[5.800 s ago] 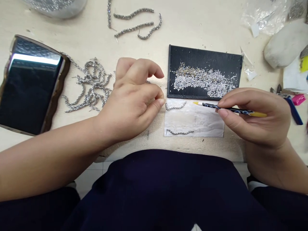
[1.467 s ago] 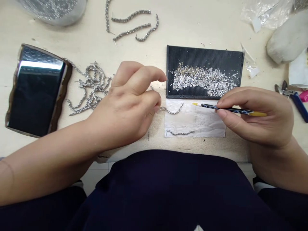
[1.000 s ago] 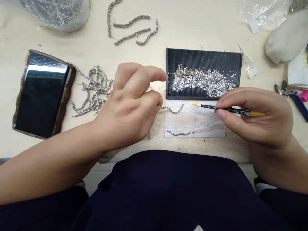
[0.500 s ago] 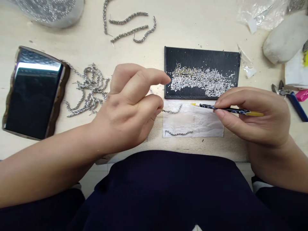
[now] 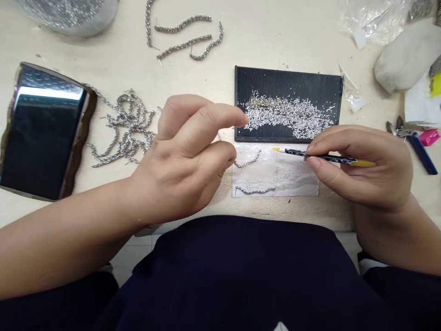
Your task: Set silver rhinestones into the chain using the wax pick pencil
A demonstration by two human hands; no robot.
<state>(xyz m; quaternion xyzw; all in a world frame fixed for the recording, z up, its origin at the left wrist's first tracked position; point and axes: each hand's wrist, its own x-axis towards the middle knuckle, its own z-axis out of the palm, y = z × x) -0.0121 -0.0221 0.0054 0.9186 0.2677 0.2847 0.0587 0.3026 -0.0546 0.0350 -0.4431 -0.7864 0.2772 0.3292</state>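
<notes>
My right hand (image 5: 365, 168) is closed on a dark patterned pen-like tool (image 5: 330, 158), whose yellow tip points left over a white sheet (image 5: 296, 181). My left hand (image 5: 193, 156) is closed, index finger bent above the left edge of a black ridged tray (image 5: 285, 80). From its thumb side a beaded chain (image 5: 248, 162) trails over the sheet; the grip itself is hidden. Another short beaded strand (image 5: 255, 191) lies along the sheet's lower edge. Small shiny stones (image 5: 306, 115) are spread on the tray.
A dark-screened phone (image 5: 41, 133) lies at left beside a heap of beaded chains (image 5: 129, 119). Several strands (image 5: 184, 46) lie at the top. A round container (image 5: 76, 16), a pale stone-like lump (image 5: 406, 57), plastic bags (image 5: 379, 20) and pliers (image 5: 422, 151) surround the work area.
The view has shifted slightly, so the table items sit a little further left. The chain by my left hand now hangs in a deeper curve. Both hands keep nearly the same pose.
</notes>
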